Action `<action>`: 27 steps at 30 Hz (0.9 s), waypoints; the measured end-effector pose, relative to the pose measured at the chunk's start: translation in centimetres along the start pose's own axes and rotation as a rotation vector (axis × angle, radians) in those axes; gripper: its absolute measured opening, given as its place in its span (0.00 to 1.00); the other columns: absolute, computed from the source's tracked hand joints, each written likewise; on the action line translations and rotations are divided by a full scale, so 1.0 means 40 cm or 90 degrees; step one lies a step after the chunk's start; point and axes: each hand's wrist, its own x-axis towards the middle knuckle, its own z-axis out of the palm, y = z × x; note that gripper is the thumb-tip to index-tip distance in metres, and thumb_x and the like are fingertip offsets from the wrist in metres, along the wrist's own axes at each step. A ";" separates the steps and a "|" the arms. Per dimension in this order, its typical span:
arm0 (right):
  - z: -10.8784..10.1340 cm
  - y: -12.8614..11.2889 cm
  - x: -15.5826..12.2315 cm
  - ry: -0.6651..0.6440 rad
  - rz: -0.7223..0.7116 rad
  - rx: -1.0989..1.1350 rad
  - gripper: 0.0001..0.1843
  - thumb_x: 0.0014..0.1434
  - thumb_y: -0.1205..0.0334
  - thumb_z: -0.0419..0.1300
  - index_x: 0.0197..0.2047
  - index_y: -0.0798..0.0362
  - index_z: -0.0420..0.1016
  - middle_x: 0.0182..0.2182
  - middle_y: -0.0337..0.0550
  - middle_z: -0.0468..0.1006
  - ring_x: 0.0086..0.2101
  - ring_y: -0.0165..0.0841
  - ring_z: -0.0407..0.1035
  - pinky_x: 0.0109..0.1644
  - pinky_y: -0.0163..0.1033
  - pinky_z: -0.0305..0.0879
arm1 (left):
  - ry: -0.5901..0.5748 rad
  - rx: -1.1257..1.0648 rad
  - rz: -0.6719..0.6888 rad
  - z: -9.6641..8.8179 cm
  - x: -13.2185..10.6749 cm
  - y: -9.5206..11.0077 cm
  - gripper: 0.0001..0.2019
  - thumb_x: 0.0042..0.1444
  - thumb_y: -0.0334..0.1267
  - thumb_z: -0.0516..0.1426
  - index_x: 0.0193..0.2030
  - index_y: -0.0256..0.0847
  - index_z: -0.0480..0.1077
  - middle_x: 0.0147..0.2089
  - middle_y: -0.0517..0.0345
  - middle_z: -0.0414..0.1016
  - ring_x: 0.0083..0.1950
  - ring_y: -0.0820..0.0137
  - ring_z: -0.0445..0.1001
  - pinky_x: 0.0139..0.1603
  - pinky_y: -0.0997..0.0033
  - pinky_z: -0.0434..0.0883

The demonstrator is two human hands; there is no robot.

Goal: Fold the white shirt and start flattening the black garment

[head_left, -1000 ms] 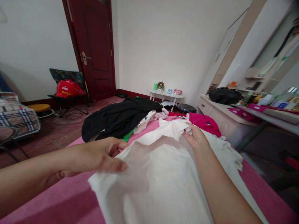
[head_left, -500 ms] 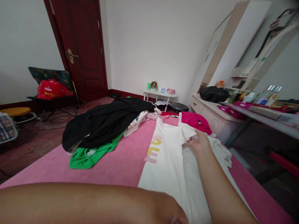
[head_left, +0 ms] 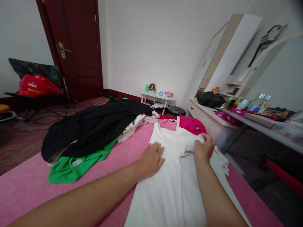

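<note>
A white T-shirt lies lengthwise on the pink bed cover, its neck end pointing away from me. My left hand rests on its left side, fingers stretched out and pressed to the cloth. My right hand is closed on the T-shirt's sleeve at the right, thumb and fingers pinched together. More pale cloth with a sleeve spreads out to the right of that hand. No lettering shows on the T-shirt's visible face.
A black garment lies in a heap over a green one at the left. Bright pink clothing sits beyond the T-shirt. A cluttered dresser stands at the right, and a small white table by the wall.
My left hand has moved forward from the near edge onto the T-shirt and opened flat. The sleeve has shifted right with my right hand. The coloured lettering is now out of sight.
</note>
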 end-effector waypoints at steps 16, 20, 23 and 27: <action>0.330 -0.174 -0.013 -0.398 -0.108 -0.163 0.09 0.47 0.67 0.60 0.35 0.56 0.73 0.37 0.52 0.78 0.39 0.42 0.73 0.44 0.47 0.67 | -0.053 0.054 -0.171 0.022 0.003 0.006 0.33 0.60 0.51 0.43 0.68 0.33 0.54 0.70 0.37 0.46 0.71 0.45 0.41 0.68 0.46 0.47; 0.362 -0.163 0.006 -0.434 -0.137 -0.226 0.06 0.41 0.65 0.65 0.26 0.54 0.72 0.30 0.47 0.78 0.37 0.44 0.73 0.42 0.46 0.67 | -0.053 0.035 -0.186 0.027 0.004 0.004 0.34 0.60 0.51 0.43 0.68 0.32 0.53 0.70 0.35 0.44 0.71 0.43 0.39 0.67 0.44 0.47; 0.383 -0.158 0.002 -0.411 -0.167 -0.231 0.02 0.48 0.67 0.58 0.26 0.54 0.73 0.29 0.47 0.78 0.38 0.42 0.73 0.45 0.44 0.65 | -0.040 0.029 -0.203 0.036 0.005 0.002 0.34 0.60 0.52 0.44 0.68 0.33 0.52 0.71 0.36 0.44 0.71 0.41 0.40 0.67 0.42 0.46; 0.402 -0.150 -0.016 -0.393 -0.177 -0.206 0.10 0.53 0.70 0.53 0.34 0.56 0.75 0.35 0.53 0.78 0.44 0.44 0.72 0.50 0.47 0.63 | -0.039 0.034 -0.217 0.049 0.010 -0.002 0.35 0.59 0.52 0.44 0.69 0.31 0.52 0.71 0.35 0.43 0.71 0.41 0.39 0.67 0.42 0.45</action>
